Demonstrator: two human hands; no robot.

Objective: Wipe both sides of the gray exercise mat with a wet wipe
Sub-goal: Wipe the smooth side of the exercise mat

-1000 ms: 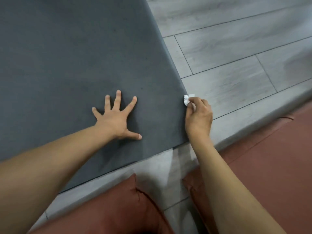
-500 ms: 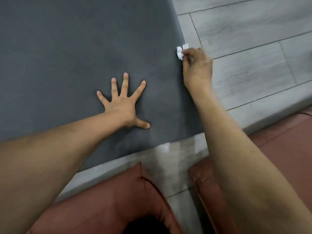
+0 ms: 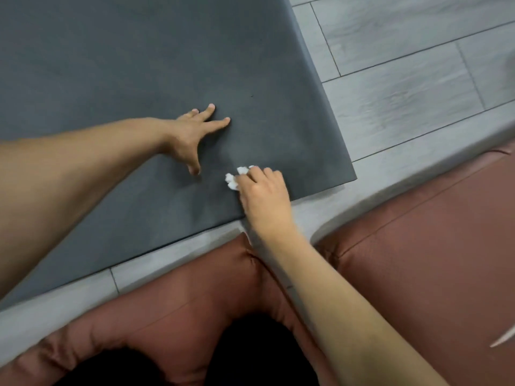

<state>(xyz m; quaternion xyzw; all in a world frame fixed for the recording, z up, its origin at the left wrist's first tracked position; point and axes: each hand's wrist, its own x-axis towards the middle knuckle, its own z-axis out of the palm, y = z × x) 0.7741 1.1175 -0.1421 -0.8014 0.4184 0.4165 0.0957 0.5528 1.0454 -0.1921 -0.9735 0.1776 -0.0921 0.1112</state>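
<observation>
The gray exercise mat (image 3: pixel 139 65) lay flat. The left hand (image 3: pixel 192 132) pressed it, fingers spread; the right hand (image 3: pixel 262 190) gripped a crumpled wet wipe (image 3: pixel 235 178) against it.

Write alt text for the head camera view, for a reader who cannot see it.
A person's right hand presses a crumpled white wet wipe onto a gray exercise mat near its front right corner, while the left hand rests on the mat with fingers spread. The mat lies on a gray wood-look floor, with reddish-brown cushions along the near edge.

Home living space: gray wood-plank floor (image 3: pixel 404 87), reddish-brown cushions (image 3: pixel 434 235).
</observation>
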